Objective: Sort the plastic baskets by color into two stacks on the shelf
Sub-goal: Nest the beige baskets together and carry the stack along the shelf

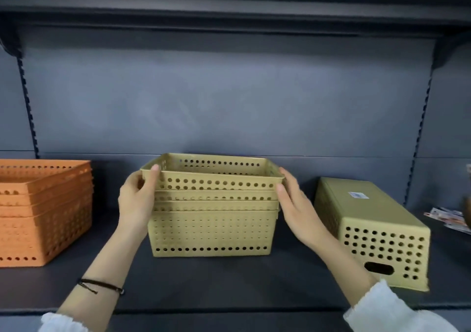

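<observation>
Left hand [136, 201]: I grip the left end of the top yellow basket [214, 178], thumb hooked over its rim, fingers wrapped round the end
Right hand [298, 209]: fingers straight and close together, laid flat against that basket's right end
Top yellow basket: tilted, partly nested in the yellow stack [211, 229], mid-shelf [204, 285]
Orange stack [46, 217]: at the shelf's left, well apart
Upturned yellow basket [369, 217]: bottom up on the right, white sticker [358, 195] on it

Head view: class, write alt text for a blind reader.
The left hand grips and the right hand touches the top perforated yellow plastic basket of a stack on a dark shelf. A stack of orange plastic baskets stands left, an upturned yellow basket right.
</observation>
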A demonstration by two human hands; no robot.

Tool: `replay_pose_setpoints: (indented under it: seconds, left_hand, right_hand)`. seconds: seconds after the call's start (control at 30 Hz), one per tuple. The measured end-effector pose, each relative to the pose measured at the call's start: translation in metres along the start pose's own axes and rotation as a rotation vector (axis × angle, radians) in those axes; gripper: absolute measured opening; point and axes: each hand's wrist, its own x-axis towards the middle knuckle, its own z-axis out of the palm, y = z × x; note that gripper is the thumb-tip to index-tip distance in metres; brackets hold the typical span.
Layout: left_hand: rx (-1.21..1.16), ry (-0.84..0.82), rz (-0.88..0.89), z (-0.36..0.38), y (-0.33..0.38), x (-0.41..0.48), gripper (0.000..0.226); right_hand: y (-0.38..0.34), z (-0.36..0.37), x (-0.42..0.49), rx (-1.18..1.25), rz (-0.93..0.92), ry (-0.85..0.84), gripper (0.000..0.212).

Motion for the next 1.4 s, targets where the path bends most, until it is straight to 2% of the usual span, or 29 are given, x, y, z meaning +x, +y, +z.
replay_pose_setpoints:
  seconds: [0.13, 0.23, 0.33, 0.43, 0.57, 0.63, 0.7, 0.73, 0.77, 0.87, 0.93, 1.07, 1.2, 1.33, 1.4]
  left_hand:
    - [-0.032, 0.015, -0.091, 0.005, 0.002, -0.011, 0.045]
    - [-0.026, 0.036, -0.087, 0.014, 0.003, -0.027, 0.046]
    - [-0.045, 0.087, -0.089, 0.027, 0.004, -0.043, 0.053]
    - [-0.033, 0.173, -0.070, 0.041, 0.009, -0.058, 0.056]
    - [0.084, 0.363, 0.135, 0.057, 0.025, -0.082, 0.043]
    - [0.285, 0.423, 0.293, 0.069, 0.029, -0.098, 0.037]
    - [0.545, 0.407, 0.501, 0.085, 0.027, -0.118, 0.031]
    - [0.618, 0.325, 0.626, 0.093, 0.024, -0.129, 0.028]
    - [0.642, 0.169, 0.741, 0.102, 0.022, -0.141, 0.029]
    - [0.709, -0.446, 0.928, 0.129, 0.019, -0.180, 0.058]
    - [0.824, -0.584, 1.011, 0.144, 0.017, -0.199, 0.082]
    - [0.929, -0.573, 1.062, 0.152, 0.019, -0.207, 0.103]
    - [0.852, -0.588, 1.008, 0.154, 0.017, -0.204, 0.100]
    - [0.786, -0.521, 1.017, 0.155, 0.020, -0.206, 0.095]
    - [0.631, -0.468, 0.859, 0.156, 0.028, -0.210, 0.092]
  right_hand:
    - [0.011, -0.028, 0.001, -0.183, -0.023, -0.073, 0.058]
    - [0.024, -0.063, 0.001, -0.624, -0.016, -0.044, 0.056]
    - [0.040, -0.088, -0.007, -0.993, 0.167, -0.089, 0.062]
    - [0.050, -0.093, -0.014, -1.062, 0.228, -0.225, 0.065]
    - [0.032, -0.107, -0.021, -0.844, 0.058, -0.216, 0.059]
    - [0.022, -0.119, -0.023, -0.537, 0.012, -0.307, 0.053]
    - [0.019, -0.130, -0.026, -0.206, -0.017, -0.331, 0.043]
    - [0.024, -0.134, -0.027, -0.132, -0.034, -0.284, 0.037]
    - [0.030, -0.137, -0.029, -0.122, -0.051, -0.216, 0.033]
    - [0.049, -0.141, -0.038, -0.150, 0.022, -0.101, 0.031]
    - [0.058, -0.141, -0.043, -0.115, 0.092, -0.134, 0.033]
    - [0.060, -0.141, -0.046, 0.032, 0.106, -0.133, 0.036]
    - [0.068, -0.145, -0.050, 0.211, 0.097, -0.092, 0.035]
    - [0.078, -0.160, -0.052, 0.445, 0.119, 0.136, 0.028]
    - [0.088, -0.167, -0.051, 0.473, 0.188, 0.231, 0.029]
